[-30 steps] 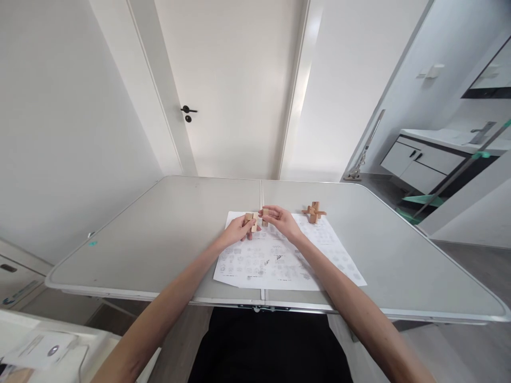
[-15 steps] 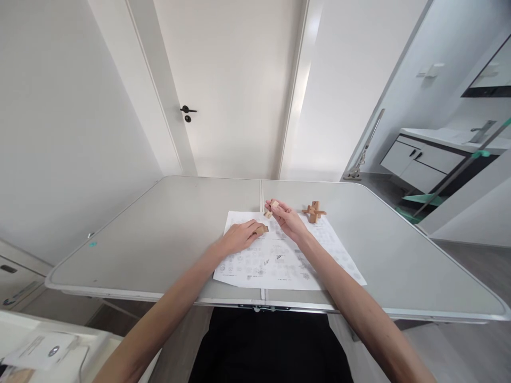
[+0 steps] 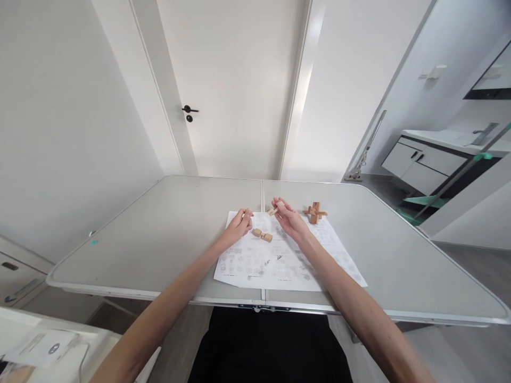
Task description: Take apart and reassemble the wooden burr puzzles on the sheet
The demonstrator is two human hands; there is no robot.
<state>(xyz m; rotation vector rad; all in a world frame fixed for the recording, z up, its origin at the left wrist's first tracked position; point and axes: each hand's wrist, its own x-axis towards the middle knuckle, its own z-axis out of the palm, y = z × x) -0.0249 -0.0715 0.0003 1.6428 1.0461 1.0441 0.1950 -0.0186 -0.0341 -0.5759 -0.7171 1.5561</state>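
Observation:
My right hand (image 3: pixel 290 219) is closed around a notched light wooden puzzle piece (image 3: pixel 273 211), which pokes out to the left of the fingers. Just across from it, my left hand (image 3: pixel 238 225) is raised a little over the paper's left part, its fingers pinched on what looks like a small wooden puzzle piece, mostly hidden. Between the hands and closer to me, another notched wooden piece (image 3: pixel 262 235) lies on a printed sheet (image 3: pixel 291 274). Beyond my right hand, several wooden pieces sit interlocked as a cross-shaped block puzzle (image 3: pixel 315 213) at the sheet's far right corner.
The grey folding table (image 3: pixel 159 239) has a seam down its middle and a raised metal rim. A closed white door (image 3: pixel 235 90) stands behind it. To the right are a mop (image 3: pixel 365 151) and a sink cabinet (image 3: pixel 423 159); a white surface (image 3: pixel 80 340) with papers is at lower left.
My left hand has come off the notched piece on the sheet and moved up and left, its fingers now pinched. My right hand has shifted slightly right with its piece.

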